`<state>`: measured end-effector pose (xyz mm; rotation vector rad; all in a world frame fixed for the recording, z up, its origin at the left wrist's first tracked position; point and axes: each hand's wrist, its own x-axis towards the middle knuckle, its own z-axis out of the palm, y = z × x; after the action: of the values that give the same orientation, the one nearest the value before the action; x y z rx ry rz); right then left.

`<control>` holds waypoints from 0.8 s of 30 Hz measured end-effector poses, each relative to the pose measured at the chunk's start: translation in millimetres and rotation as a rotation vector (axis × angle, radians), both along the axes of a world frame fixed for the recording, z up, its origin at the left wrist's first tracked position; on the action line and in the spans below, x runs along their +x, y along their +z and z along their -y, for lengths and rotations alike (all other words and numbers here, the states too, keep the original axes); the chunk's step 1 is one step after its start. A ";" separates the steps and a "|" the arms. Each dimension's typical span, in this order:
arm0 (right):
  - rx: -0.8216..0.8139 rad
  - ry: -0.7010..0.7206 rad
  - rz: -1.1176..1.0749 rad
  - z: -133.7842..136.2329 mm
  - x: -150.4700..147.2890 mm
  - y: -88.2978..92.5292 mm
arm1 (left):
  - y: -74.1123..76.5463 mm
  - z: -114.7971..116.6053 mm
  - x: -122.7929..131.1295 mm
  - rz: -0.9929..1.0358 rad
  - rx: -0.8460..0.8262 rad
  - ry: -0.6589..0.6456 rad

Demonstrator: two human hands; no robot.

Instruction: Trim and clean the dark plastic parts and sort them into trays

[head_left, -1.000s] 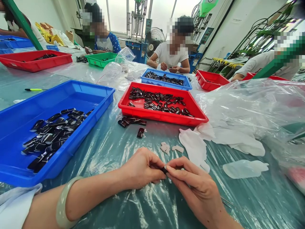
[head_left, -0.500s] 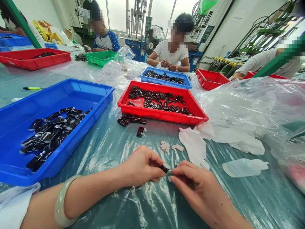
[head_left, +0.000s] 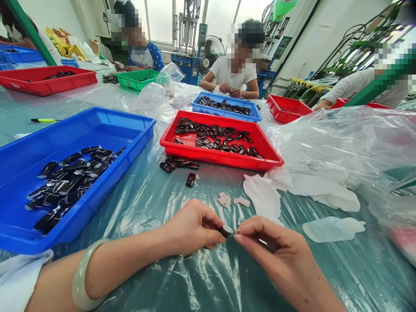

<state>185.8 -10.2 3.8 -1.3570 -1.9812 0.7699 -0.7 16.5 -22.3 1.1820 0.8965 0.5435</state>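
My left hand point(head_left: 191, 227) pinches a small black glossy piece point(head_left: 225, 232) with a pale rounded end; most of it is hidden by the fingers. Close by on the right, my right hand point(head_left: 276, 247) has thumb and forefinger pressed together near that pale end. Whatever sits between those fingertips is too small to make out. Beyond my hands lie crumpled whitish scraps point(head_left: 224, 199) and one dark piece point(head_left: 190, 179) on the plastic-covered table. A white cloth point(head_left: 264, 195) rests behind my right hand.
On the left stands a blue tray point(head_left: 130, 145) with black pieces inside. A red tray point(head_left: 224, 160) with many dark pieces is ahead, several more beside it. A translucent bottle point(head_left: 333, 229) lies at right, near clear plastic sheeting point(head_left: 351, 147). Other people sit across the table.
My right hand's fingertips have shifted slightly up and drawn together beside the black piece's pale end. My left hand stays nearly in place, still holding the piece.
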 end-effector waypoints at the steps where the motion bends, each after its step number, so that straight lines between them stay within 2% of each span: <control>1: -0.040 -0.022 -0.070 -1.0 -0.4 -0.1 | -0.6 0.1 -0.1 0.002 -0.001 0.007; 4: -0.054 -0.041 -0.224 -3.0 -3.9 -2.5 | -1.4 -0.3 -0.1 0.008 -0.004 0.011; 8: 0.056 0.029 -0.317 -3.5 -10.4 -4.8 | 1.7 -1.4 0.1 0.008 -0.003 -0.014; 24: 0.218 0.140 -0.211 -3.6 -10.7 -8.3 | 5.8 0.2 0.3 0.028 0.012 -0.028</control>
<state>175.1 -6.6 -4.5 -0.9796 -1.9422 0.7049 -0.4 16.3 -16.4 1.1934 0.8528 0.5418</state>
